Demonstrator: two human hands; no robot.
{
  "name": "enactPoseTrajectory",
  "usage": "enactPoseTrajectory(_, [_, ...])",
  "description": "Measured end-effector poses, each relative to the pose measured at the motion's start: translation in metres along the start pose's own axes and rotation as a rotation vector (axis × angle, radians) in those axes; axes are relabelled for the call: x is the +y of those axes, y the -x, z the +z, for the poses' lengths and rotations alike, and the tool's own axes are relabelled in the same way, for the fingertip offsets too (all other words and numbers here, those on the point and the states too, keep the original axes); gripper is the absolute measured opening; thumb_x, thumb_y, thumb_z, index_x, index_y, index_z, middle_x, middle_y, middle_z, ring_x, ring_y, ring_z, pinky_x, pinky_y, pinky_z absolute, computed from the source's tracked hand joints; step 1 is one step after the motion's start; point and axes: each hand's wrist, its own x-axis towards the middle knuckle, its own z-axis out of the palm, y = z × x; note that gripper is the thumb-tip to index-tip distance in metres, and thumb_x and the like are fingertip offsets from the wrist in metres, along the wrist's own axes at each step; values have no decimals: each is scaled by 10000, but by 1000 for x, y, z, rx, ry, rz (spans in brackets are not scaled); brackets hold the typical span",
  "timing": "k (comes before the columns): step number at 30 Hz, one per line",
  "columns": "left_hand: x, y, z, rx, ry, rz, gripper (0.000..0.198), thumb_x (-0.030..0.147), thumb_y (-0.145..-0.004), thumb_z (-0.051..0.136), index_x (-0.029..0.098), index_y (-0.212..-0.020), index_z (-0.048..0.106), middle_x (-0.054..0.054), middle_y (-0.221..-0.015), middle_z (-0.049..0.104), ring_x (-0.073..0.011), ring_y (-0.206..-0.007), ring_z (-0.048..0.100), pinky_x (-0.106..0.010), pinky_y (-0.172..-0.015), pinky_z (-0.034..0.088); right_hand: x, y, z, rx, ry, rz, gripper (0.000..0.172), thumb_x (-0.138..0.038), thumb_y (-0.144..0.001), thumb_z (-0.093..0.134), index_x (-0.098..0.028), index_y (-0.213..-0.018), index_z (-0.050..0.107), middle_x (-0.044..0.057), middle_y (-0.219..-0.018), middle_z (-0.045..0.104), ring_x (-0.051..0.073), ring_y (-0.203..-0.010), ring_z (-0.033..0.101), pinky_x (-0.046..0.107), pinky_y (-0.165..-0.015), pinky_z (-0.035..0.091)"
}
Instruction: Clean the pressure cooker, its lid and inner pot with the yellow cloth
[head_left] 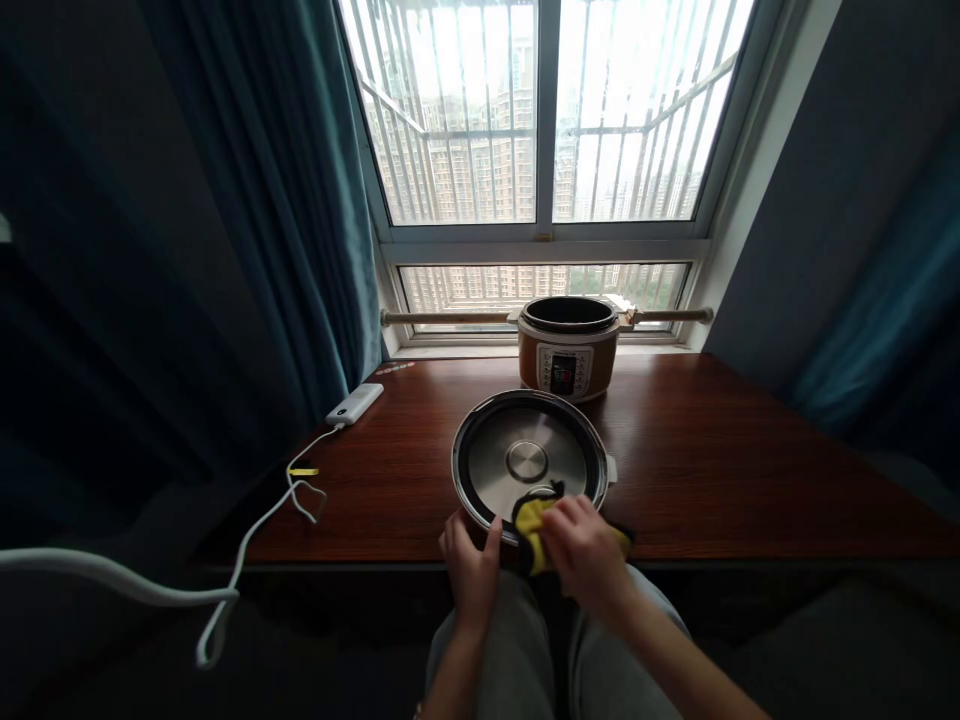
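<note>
Head view: a round metal lid (489, 460), its shiny inner face toward the camera, is at the front edge of a dark reddish-brown table (720, 480), in front of the seated person's knees. Right hand (589, 552) holds a bunched yellow cloth (531, 518) with black edging between curled fingers, the cloth lying over the near right part of the lid's rim and inner face. Left hand (471, 565) is at the near left of the rim, thumb spread away from the fingers; whether it grips underneath is hidden. Just beyond the lid, an open brown-and-white cooker (568, 350) stands upright, its control panel facing the person, near the window (480, 130). Well to the left on the table, a white device (355, 404) is joined to a white cable (255, 530) bearing a yellow tag (304, 472), beside a blue curtain (300, 230).
</note>
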Motion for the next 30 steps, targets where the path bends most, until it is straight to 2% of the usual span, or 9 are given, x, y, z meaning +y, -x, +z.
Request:
enactPoseTrajectory(3, [-1,-1,1,1,6,-6,410,464,-733,565,160,-1000,502,-90,-1012,543,-279,-1022,461,-446,-932,361,-13,19,15,-12,97,-128,154,-203,-875,423,-198,-830,570,47,-847,557,195,-791,446,324,-733,354])
enactPoseTrajectory(5, [-2,-2,2,8,9,-7,412,458,-729,569,156,-1001,503,-93,-1017,543,-276,-1027,457,-442,-933,360,0,23,18,28,122,-54,183,-185,-882,400,-190,-807,567,55,-828,545,198,-790,442,329,-741,357])
enactPoseTrajectory(10, [-6,-2,4,10,43,-11,420,457,-718,587,164,-1009,510,-83,-1026,544,-266,-1039,459,-432,-940,361,56,28,18,268,99,441,216,-267,-896,348,-171,-887,540,98,-890,525,237,-849,464,369,-779,384])
enactPoseTrajectory(14, [-4,-4,2,24,43,2,425,439,-701,605,173,-1018,508,-77,-1045,541,-270,-1053,459,-437,-945,363,68,25,34,401,-125,796,381,-411,-859,381,-117,-1089,456,172,-1019,515,270,-944,522,366,-803,421])
enactPoseTrajectory(16, [4,-9,-2,20,-2,47,404,413,-701,602,174,-1011,503,-82,-1058,534,-276,-1066,446,-443,-946,362,63,19,42,328,-190,923,433,-429,-833,401,-86,-1089,463,213,-1016,542,298,-958,547,374,-805,428])
enactPoseTrajectory(18, [17,-19,-7,28,-74,127,363,385,-687,606,180,-968,502,-86,-1057,533,-284,-1068,437,-450,-944,362,57,11,48,247,-269,1004,379,-401,-799,435,-89,-1000,514,222,-959,592,315,-927,577,381,-791,436])
enactPoseTrajectory(21, [42,-43,-21,99,-187,256,295,363,-638,627,200,-841,487,-85,-1005,542,-292,-1035,452,-456,-934,365,45,2,54,252,-536,1034,292,-404,-723,526,-142,-846,560,147,-829,653,280,-824,619,329,-686,469])
enactPoseTrajectory(25, [80,-76,-47,168,-377,361,274,353,-580,644,208,-693,441,-96,-1005,537,-305,-1063,434,-468,-969,316,17,-12,66,304,-990,1028,308,-450,-655,596,-153,-731,569,53,-653,644,214,-689,627,249,-545,453])
enactPoseTrajectory(30, [135,-87,-69,215,-573,452,247,353,-587,616,185,-705,478,-109,-1163,484,-341,-1186,332,-506,-967,285,-30,-35,88,188,-1345,1123,251,-404,-658,604,-169,-608,533,10,-524,577,161,-552,584,236,-499,439])
